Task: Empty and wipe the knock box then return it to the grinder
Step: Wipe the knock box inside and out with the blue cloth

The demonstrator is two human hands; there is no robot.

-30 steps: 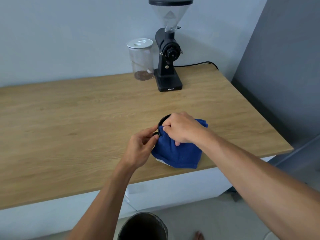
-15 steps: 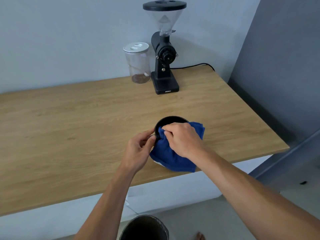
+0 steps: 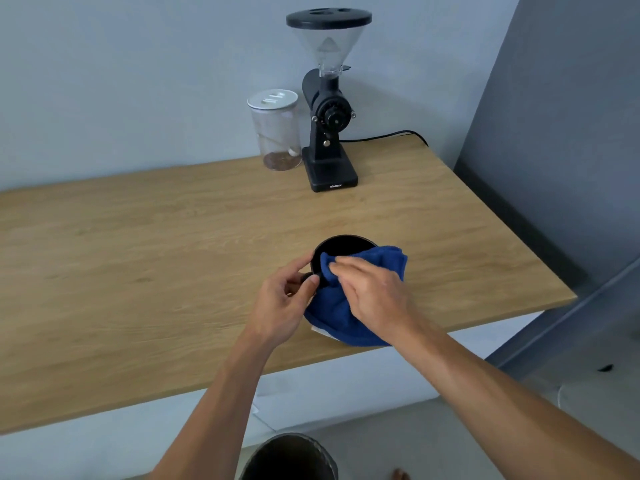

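Observation:
The round black knock box (image 3: 341, 245) stands on the wooden counter (image 3: 138, 271) near its front edge. My left hand (image 3: 284, 303) grips its near-left side. A blue cloth (image 3: 360, 268) drapes over the box's near rim and down its front. My right hand (image 3: 372, 294) presses on the cloth and holds it at the rim. The black coffee grinder (image 3: 329, 109) with a clear hopper stands at the back of the counter by the wall.
A clear jar (image 3: 275, 129) with a white lid stands left of the grinder. The grinder's black cable (image 3: 391, 135) runs right along the wall. A dark bin (image 3: 289, 457) sits on the floor below the counter's front edge. A grey wall rises at right.
My right hand has slid back toward me off the top of the box, so the open black interior shows. The left hand keeps its hold. The view has tilted slightly.

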